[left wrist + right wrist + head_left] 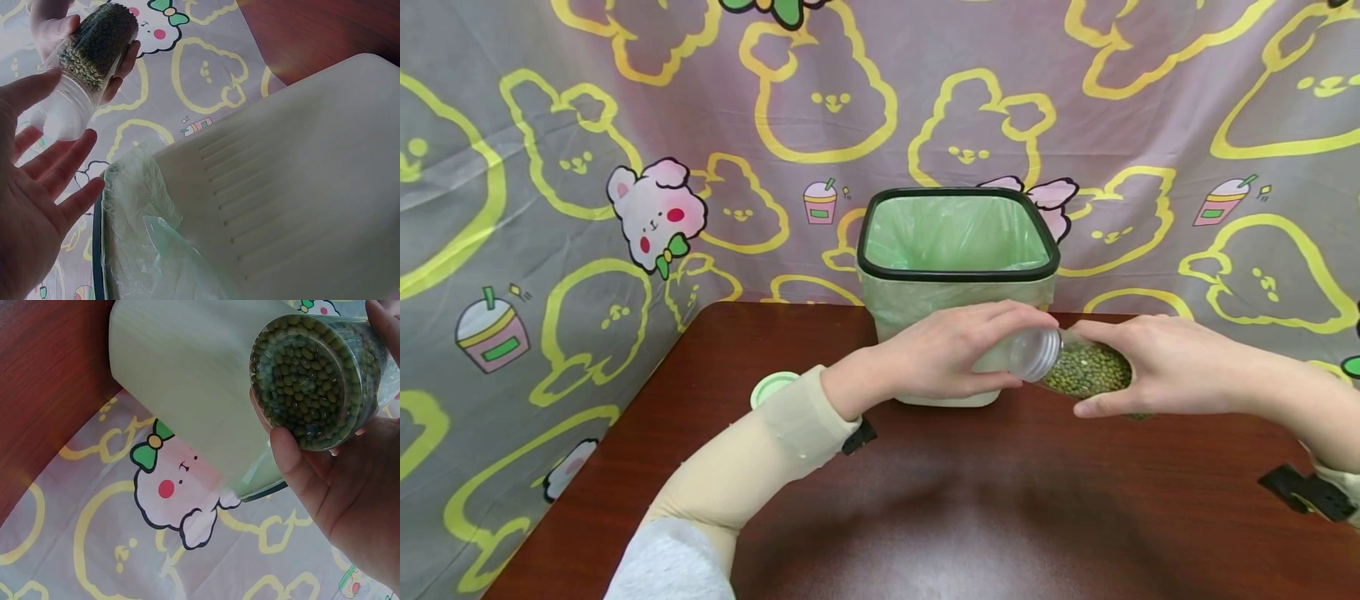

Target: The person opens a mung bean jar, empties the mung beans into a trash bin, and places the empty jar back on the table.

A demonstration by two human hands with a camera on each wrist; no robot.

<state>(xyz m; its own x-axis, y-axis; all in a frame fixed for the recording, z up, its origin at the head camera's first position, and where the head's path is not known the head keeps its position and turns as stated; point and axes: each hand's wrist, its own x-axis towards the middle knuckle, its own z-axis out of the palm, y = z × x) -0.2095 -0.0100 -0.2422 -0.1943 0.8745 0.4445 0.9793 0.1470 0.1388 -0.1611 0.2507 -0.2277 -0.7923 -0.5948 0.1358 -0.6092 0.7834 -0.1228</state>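
A clear jar of green mung beans [1088, 367] lies tilted nearly sideways above the table, its clear ridged end toward the left. My right hand [1187, 367] grips the jar near its base, thumb below and fingers behind. In the right wrist view the round base of the jar [306, 381] faces the camera, packed with beans. My left hand [943, 350] holds the clear end between thumb and fingers. In the left wrist view the fingers of the left hand [37, 181] are spread beside that end, and the beans stop short of it.
Behind the hands stands a pale bin [958, 275] with a black rim and a green plastic liner. A light green round lid [772, 387] lies on the dark red-brown table [880, 508], partly hidden by the left forearm. A patterned cloth [700, 125] hangs behind.
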